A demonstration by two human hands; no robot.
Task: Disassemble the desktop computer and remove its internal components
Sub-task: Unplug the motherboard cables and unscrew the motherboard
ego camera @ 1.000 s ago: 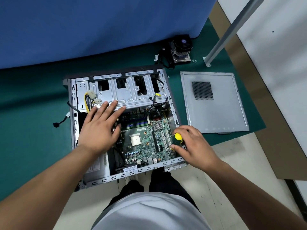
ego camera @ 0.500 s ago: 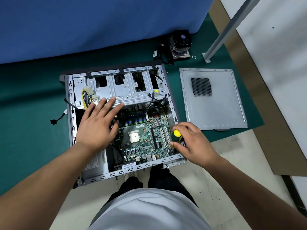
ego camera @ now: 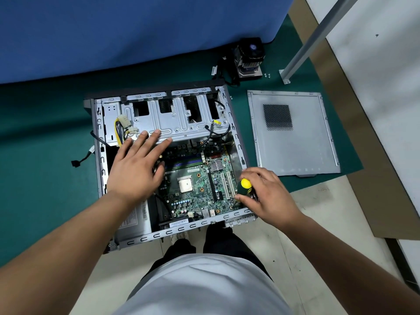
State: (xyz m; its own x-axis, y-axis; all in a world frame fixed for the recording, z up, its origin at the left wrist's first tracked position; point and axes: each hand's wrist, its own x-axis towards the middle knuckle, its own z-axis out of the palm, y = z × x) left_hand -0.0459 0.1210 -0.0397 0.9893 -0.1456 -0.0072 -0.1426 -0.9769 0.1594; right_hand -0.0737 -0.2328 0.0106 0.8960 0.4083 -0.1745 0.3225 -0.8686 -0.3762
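Observation:
The open desktop case point(ego camera: 100, 155) lies flat on a green mat, its green motherboard point(ego camera: 200, 183) exposed with a bare CPU point(ego camera: 185, 185) in the middle. My left hand point(ego camera: 136, 169) rests flat with straight fingers on the left part of the case, fingertips on the metal drive cage point(ego camera: 177, 123). My right hand point(ego camera: 266, 196) grips a screwdriver point(ego camera: 244, 187) with a yellow and dark green handle, held upright at the motherboard's near right corner. Its tip is hidden by my fingers. A power supply point(ego camera: 136, 221) sits at the case's near left.
The removed side panel point(ego camera: 293, 135) lies flat to the right of the case. A CPU cooler with fan point(ego camera: 248, 57) and small screws point(ego camera: 267, 75) sit behind it, near a metal post point(ego camera: 304, 42). A blue partition point(ego camera: 136, 30) stands behind. A loose cable point(ego camera: 81, 159) trails left.
My right hand with the screwdriver has stayed at the board's near right corner, shifting only slightly. My left hand has stayed flat in place. The camera view has drifted a little.

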